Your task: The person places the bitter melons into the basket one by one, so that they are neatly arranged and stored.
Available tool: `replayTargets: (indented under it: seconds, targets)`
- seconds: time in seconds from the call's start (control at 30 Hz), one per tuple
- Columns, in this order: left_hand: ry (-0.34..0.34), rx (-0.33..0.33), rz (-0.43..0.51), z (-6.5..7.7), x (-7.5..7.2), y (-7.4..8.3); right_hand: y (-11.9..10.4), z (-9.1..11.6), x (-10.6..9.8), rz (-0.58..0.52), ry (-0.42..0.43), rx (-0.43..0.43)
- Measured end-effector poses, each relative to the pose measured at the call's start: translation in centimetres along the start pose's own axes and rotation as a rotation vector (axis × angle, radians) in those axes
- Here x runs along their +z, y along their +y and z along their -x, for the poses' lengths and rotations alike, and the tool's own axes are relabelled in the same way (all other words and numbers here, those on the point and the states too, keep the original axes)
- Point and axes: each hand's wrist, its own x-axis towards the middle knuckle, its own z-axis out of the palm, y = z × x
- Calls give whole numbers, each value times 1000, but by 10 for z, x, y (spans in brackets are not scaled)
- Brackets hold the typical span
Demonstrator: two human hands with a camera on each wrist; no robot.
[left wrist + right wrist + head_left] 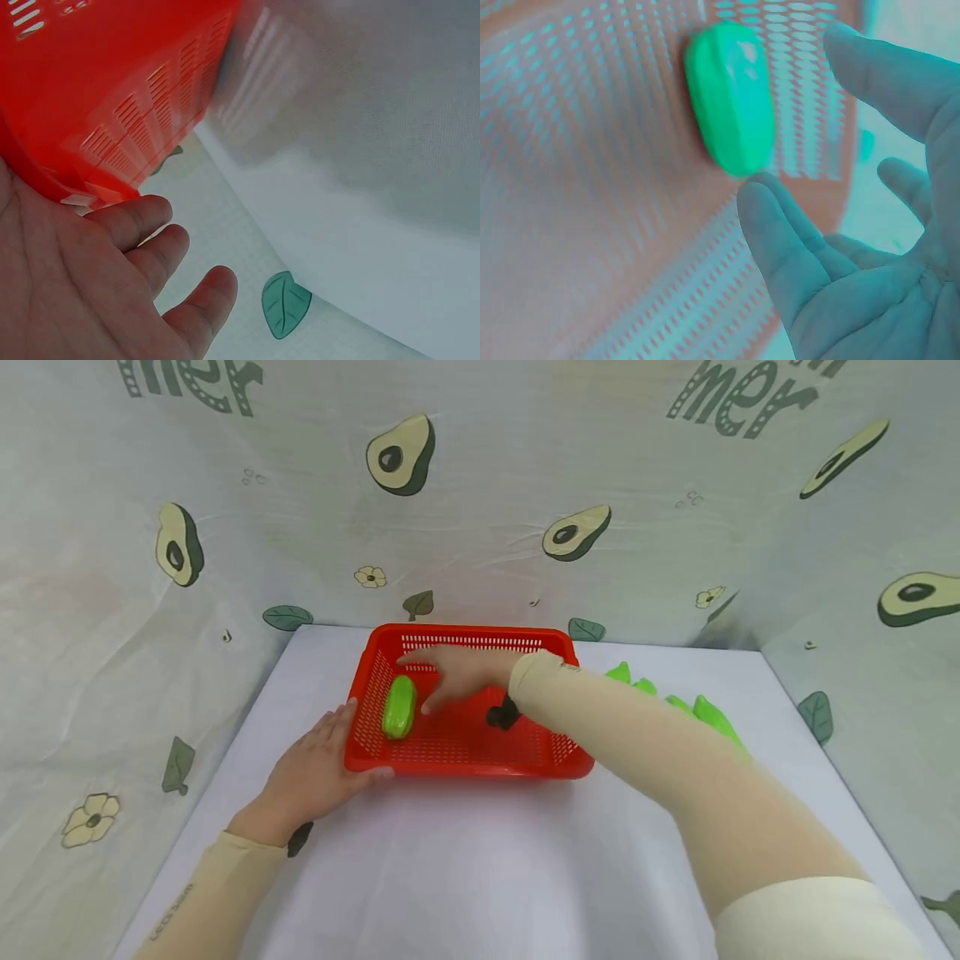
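Observation:
A glossy green, elongated, ribbed fruit or vegetable [399, 707] lies inside the red plastic basket [472, 770], toward its left end. My right hand [461, 673] reaches over the basket just right of this green piece, thumb and fingers spread apart with nothing between them. In the right wrist view, a fingertip appears right at one end of the green piece [731, 97]. At the basket's front left corner, my left hand [318, 768] rests against the outside, its thumb along the front. The left wrist view has its fingers extended beside the basket rim [30, 169].
Several more green pieces [712, 717] lie on the white table [480, 868] to the right of the basket, partly hidden by my right forearm. A cloth printed with avocados [401, 456] hangs behind the table and along its sides.

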Motion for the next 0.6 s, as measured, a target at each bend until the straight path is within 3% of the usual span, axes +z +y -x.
replayTargets:
  seconds: [0.17,0.3,0.47,0.6]
  targets:
    - [-3,-10,0,0,-2,-5,16,69,-47,-116,77,61]
    - [7,4,7,2,-4,-4,55,128,-62,-161,176,150]
    - [14,15,19,2,-1,-3,119,193,-40,-118,270,329]
    - [11,21,17,1,2,-2,157,223,-8,-15,316,465]
